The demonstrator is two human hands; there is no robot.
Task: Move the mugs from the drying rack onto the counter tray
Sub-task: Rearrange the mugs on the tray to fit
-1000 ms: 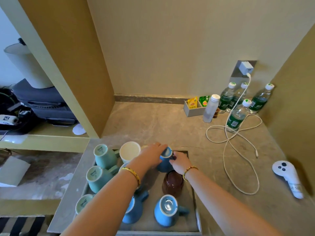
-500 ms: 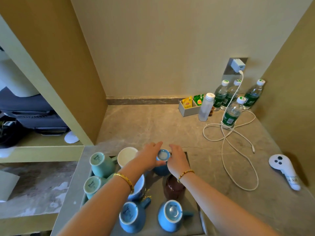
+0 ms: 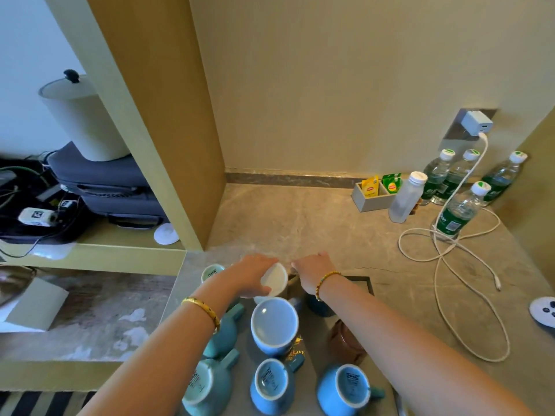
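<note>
A dark tray [image 3: 362, 282] on the stone counter carries several mugs. My left hand [image 3: 255, 273] is closed around a white mug [image 3: 275, 282] at the tray's far left and holds it tilted, its opening facing me. My right hand [image 3: 312, 271] lies flat just right of that mug, fingers spread, with nothing seen in it. Under my right wrist stands a dark blue mug [image 3: 319, 307]. A light blue mug [image 3: 274, 325] stands upright in the middle, beside a brown mug [image 3: 345, 343]. Two blue mugs [image 3: 345, 388] and a teal mug [image 3: 207, 388] sit upside down near me.
A white cable [image 3: 450, 256] loops over the counter at the right, by several water bottles [image 3: 456, 217], a white bottle [image 3: 405, 199] and a tea-bag box [image 3: 372, 193]. A white controller [image 3: 543, 310] lies at the right edge. A wooden partition [image 3: 168, 130] stands at the left.
Both hands have left the small dark blue mug. My left hand has taken hold of the white mug and tipped it. My right hand has moved up beside it.
</note>
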